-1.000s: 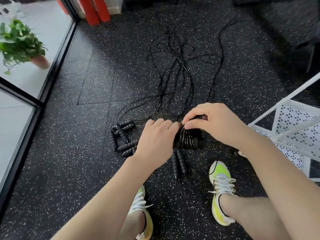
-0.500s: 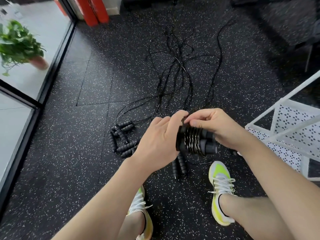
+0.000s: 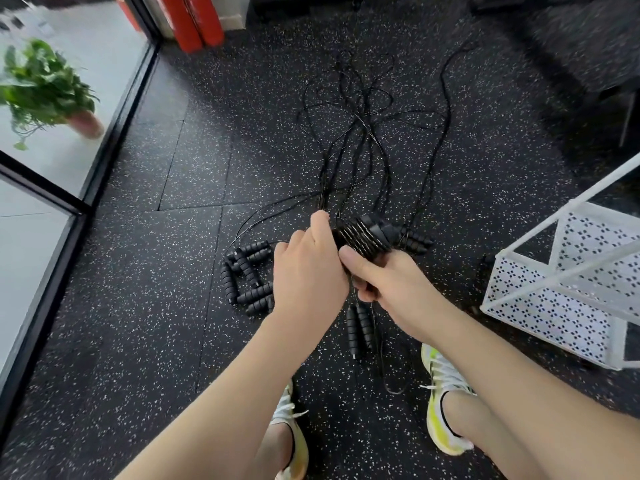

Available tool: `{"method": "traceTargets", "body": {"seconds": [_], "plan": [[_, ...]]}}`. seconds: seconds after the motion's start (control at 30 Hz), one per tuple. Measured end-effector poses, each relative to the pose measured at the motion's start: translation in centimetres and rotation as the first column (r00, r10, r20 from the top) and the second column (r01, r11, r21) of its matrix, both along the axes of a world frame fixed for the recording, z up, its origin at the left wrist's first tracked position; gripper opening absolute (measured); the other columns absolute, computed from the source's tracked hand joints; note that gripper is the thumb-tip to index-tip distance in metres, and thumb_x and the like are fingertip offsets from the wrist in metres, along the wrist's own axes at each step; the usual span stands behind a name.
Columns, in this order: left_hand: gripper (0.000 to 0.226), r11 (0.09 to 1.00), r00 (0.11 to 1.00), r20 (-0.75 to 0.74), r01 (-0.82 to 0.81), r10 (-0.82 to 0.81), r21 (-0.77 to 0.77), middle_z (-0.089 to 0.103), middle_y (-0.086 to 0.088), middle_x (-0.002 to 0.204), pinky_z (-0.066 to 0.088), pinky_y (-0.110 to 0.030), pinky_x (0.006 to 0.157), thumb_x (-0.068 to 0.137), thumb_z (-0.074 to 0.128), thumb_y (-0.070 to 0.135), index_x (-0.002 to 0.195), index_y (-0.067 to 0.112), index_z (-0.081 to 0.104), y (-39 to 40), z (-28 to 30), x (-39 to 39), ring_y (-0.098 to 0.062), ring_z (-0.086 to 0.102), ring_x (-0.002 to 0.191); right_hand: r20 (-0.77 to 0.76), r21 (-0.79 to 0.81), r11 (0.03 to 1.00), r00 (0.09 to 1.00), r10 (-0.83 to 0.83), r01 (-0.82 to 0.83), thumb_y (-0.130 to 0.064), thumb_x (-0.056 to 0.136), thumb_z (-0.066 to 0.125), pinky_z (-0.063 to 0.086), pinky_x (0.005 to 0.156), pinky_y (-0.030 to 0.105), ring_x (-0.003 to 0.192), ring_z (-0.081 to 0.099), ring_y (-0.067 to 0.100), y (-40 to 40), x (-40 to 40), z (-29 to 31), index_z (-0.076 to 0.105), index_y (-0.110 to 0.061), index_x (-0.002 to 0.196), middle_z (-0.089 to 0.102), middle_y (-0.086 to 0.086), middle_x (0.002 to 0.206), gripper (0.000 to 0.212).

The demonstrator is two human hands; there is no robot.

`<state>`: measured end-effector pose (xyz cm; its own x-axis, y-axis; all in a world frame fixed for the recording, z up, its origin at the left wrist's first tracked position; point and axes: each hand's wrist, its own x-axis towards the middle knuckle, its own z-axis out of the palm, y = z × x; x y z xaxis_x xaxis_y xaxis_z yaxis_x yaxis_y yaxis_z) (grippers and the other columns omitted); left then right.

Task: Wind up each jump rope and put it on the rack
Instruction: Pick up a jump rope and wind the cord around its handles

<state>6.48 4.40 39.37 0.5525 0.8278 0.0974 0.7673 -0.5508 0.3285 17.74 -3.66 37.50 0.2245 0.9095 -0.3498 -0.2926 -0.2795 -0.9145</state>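
Observation:
A black jump rope bundle [image 3: 363, 235], cord wound round its two ribbed handles, is held above the floor. My left hand [image 3: 308, 271] grips its left end. My right hand [image 3: 384, 282] holds it from below, thumb against the wound cord. A loose end of cord [image 3: 394, 375] hangs down in a loop between my feet. Several more black handles [image 3: 246, 278] lie in a cluster on the floor to the left, another pair [image 3: 358, 327] below my hands, and one pair [image 3: 415, 242] behind the bundle. Their thin cords [image 3: 360, 133] sprawl tangled ahead. The white perforated rack [image 3: 561, 299] stands at right.
Black speckled rubber floor [image 3: 156, 323] all round. A glass wall with a dark frame [image 3: 114, 133] runs along the left, a potted plant [image 3: 45, 88] behind it. Red cylinders [image 3: 194, 22] stand at the back. My shoes [image 3: 446, 396] sit near the bottom.
The bundle has tilted so its handle ends point up and right. My right hand has moved from above the bundle to beneath it, and a loop of cord now hangs down.

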Motion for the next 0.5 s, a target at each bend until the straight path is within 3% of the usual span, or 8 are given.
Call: {"method": "traceTargets", "body": {"seconds": [0.07,0.17,0.27,0.37,0.43,0.5], "plan": [[0.046,0.999,0.999,-0.008,0.033,-0.033,-0.006,0.062,0.000,0.109,0.030,-0.036,0.084,0.087,0.064,0.018,0.129,0.015,0.047,0.0,-0.4,0.0,-0.028,0.055,0.108,0.002,-0.019,0.997,0.998,-0.070,0.070,-0.052,0.080,0.076,0.034,0.063,0.039,0.070,0.044,0.025,0.0,-0.4,-0.2,0.066,-0.009,0.086,0.055,0.011,0.075,0.045],[0.059,0.992,0.991,0.077,0.114,-0.110,-0.049,0.060,-0.001,0.124,0.039,-0.038,0.096,0.081,0.071,0.023,0.136,0.018,0.051,0.6,-0.3,-0.2,-0.026,0.052,0.117,-0.019,-0.010,0.993,0.993,-0.120,0.120,-0.036,0.090,0.074,0.037,0.056,0.030,0.067,0.049,0.017,0.1,0.7,0.0,0.070,-0.013,0.085,0.062,0.007,0.078,0.024],[0.061,0.972,0.981,0.165,0.130,-0.098,-0.197,0.060,0.006,0.113,0.050,-0.040,0.091,0.077,0.071,0.032,0.134,0.036,0.050,1.0,0.6,-0.6,-0.021,0.055,0.109,0.050,-0.032,0.989,0.988,-0.144,0.146,-0.032,0.097,0.068,0.037,0.052,0.024,0.066,0.049,0.012,0.2,2.2,0.5,0.069,-0.009,0.092,0.061,0.005,0.078,0.023],[0.064,0.954,0.977,0.205,0.107,-0.050,-0.279,0.065,0.008,0.099,0.051,-0.040,0.083,0.071,0.077,0.027,0.128,0.040,0.051,1.6,0.4,-0.9,-0.021,0.060,0.094,0.190,-0.076,0.993,0.979,-0.074,0.090,-0.050,0.088,0.071,0.037,0.051,0.027,0.062,0.047,0.016,0.1,2.1,0.8,0.067,-0.008,0.087,0.058,0.011,0.073,0.042],[0.064,0.961,0.984,0.178,0.081,-0.034,-0.264,0.067,0.008,0.100,0.049,-0.037,0.082,0.070,0.080,0.023,0.128,0.035,0.056,2.2,0.2,-1.1,-0.020,0.060,0.094,0.467,-0.135,0.990,0.884,0.018,0.052,-0.059,0.084,0.067,0.040,0.055,0.032,0.058,0.052,0.017,0.0,1.9,1.3,0.069,-0.011,0.081,0.065,0.008,0.068,0.049],[0.058,0.976,0.989,0.146,0.049,-0.017,-0.213,0.066,0.008,0.096,0.050,-0.037,0.080,0.070,0.078,0.020,0.123,0.034,0.060,2.8,-0.1,-1.2,-0.020,0.059,0.092,0.731,-0.158,0.987,0.673,0.116,0.001,-0.050,0.091,0.064,0.045,0.062,0.031,0.062,0.061,0.015,-0.2,2.0,1.7,0.070,-0.015,0.081,0.071,-0.002,0.071,0.037]]}}
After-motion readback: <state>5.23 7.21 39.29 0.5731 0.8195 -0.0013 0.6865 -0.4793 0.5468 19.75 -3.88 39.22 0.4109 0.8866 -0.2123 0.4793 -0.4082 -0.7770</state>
